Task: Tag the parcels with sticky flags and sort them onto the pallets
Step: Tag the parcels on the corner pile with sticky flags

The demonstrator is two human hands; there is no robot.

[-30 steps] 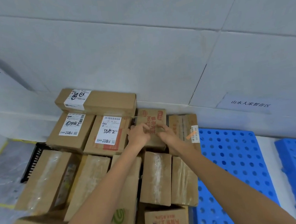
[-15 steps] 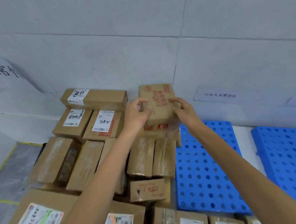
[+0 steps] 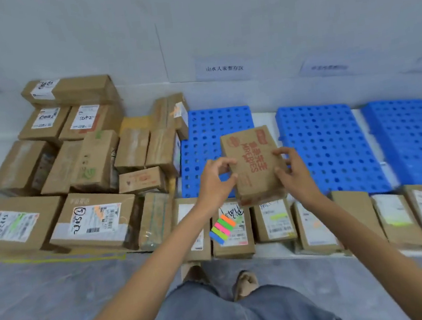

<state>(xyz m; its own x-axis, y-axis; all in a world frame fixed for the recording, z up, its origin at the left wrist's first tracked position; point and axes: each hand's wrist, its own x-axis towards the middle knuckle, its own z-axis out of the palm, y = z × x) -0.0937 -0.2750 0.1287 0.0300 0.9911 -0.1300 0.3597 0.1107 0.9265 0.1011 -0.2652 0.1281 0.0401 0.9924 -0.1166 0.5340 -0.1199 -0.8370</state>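
A parcel pile (image 3: 74, 161) fills the left, its labels blurred. The left hand (image 3: 216, 182) pinches the left edge of a box (image 3: 254, 163) held above flags (image 3: 222, 227) stuck on a near parcel. The right hand (image 3: 293, 174) grips its right edge, fingertips hidden behind. Blue pallets (image 3: 328, 147) run right, the last cut off

Grey floor (image 3: 63, 305) under glossy sheeting, yellow tape line (image 3: 59, 259) at left. Three blue perforated pallets side by side along wall: left pallet (image 3: 209, 134), middle pallet (image 3: 328, 147), right pallet (image 3: 411, 144), narrow pale gaps between. Pile of cardboard parcels (image 3: 74, 161) just left of left pallet, touching its edge; base under pile hidden. Row of labelled parcels (image 3: 316, 227) lies flat along pallets' near edge on pale strip. Person's shoes (image 3: 245, 282) on floor, near row.
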